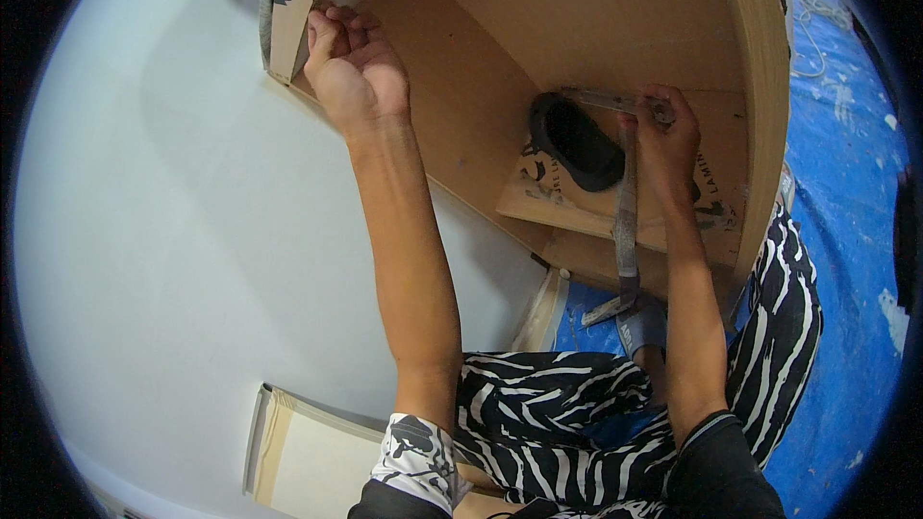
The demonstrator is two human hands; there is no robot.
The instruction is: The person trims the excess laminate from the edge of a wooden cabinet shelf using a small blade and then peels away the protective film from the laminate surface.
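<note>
At the upper left, my left hand (pixel 358 72) is palm up with its fingers curled in, against the inner edge of the cabinet's side panel (pixel 300 14). Whatever those fingers pinch, if anything, is hidden. Inside the open wooden cabinet (pixel 461 67), my right hand (pixel 665 139) closes on a worn metal square (pixel 615 101), near its corner. One arm of the square runs left along the back; the other seems to reach down over the board's front edge. A black clog-like shoe (pixel 577 144) lies just left of it, on a printed board (pixel 538 197).
A pale wall (pixel 192 183) stands close on the left, with a framed opening (pixel 322 452) low in it. Blue sheeting (pixel 851 231) covers the floor at right, with a white cord (pixel 812 29) on it. My patterned trousers (pixel 548 413) and foot (pixel 642 327) are below the cabinet.
</note>
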